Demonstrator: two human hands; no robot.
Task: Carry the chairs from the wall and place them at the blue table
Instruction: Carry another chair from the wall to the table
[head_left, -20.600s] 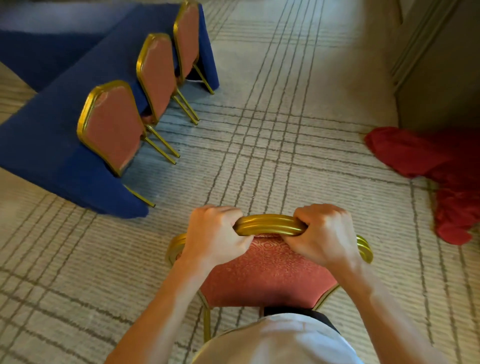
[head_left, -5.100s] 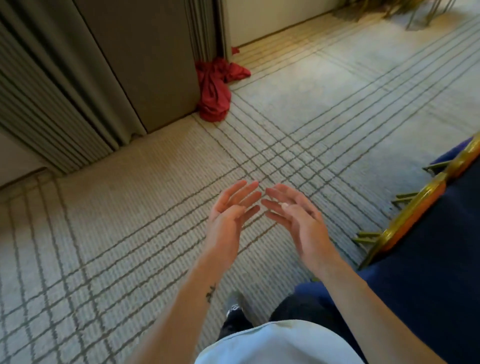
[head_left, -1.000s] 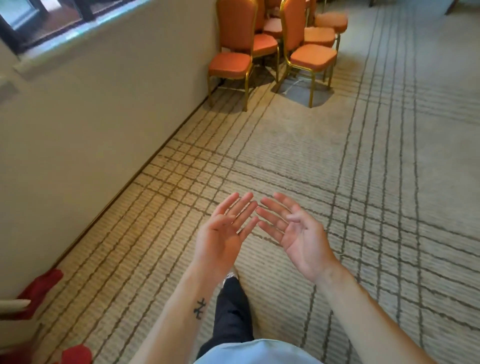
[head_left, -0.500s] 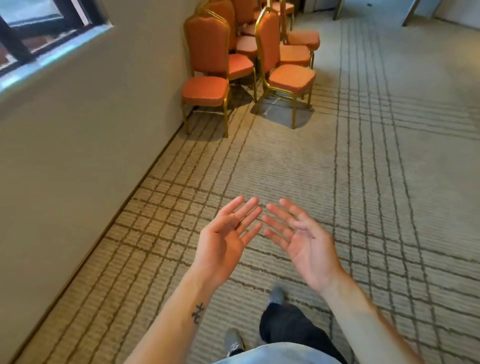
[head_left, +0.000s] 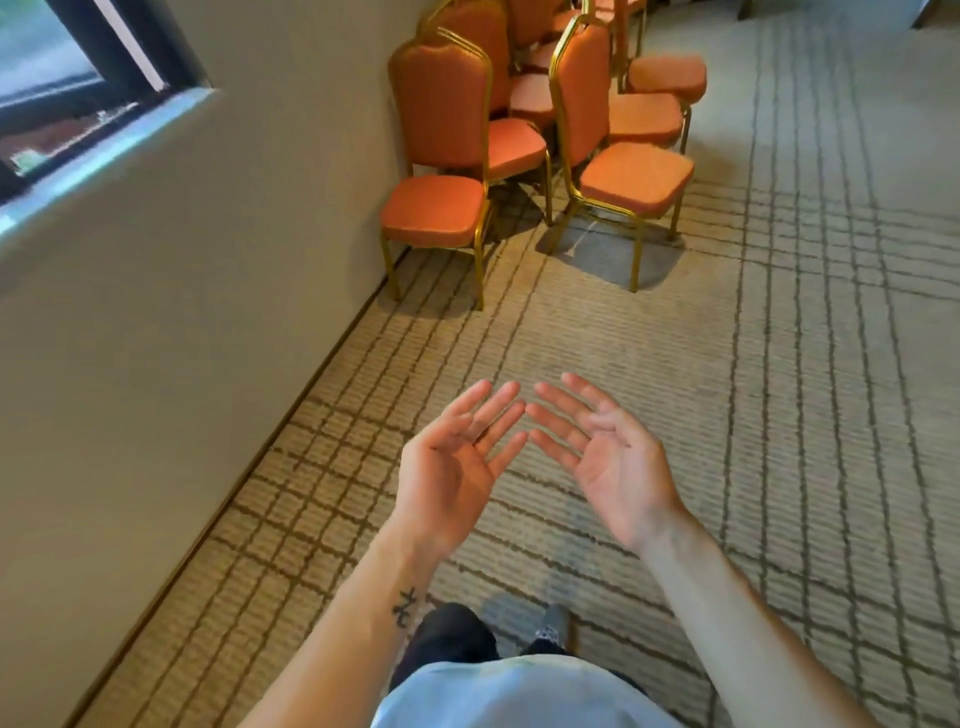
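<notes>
while the left hand (head_left: 449, 470) and right hand (head_left: 610, 467) hover empty, palms up and fingers loosely spread, the chairs cluster along the wall (head_left: 208, 322) at twelve o'clock, well apart from both. the nearest chair (head_left: 434, 210) stands at eleven, seat toward the person. a second chair (head_left: 636, 176) stands at one, side-on and nearer the right hand. patterned carpet (head_left: 597, 338) lies between, and other chairs crowd close behind.

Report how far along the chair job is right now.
Done: cannot tell, since the blue table is out of view. In hand: nothing. The left hand and right hand are open and empty, held out short of the chairs. Left: several orange padded chairs with gold metal frames stand clustered by the beige wall, none being touched.
</notes>
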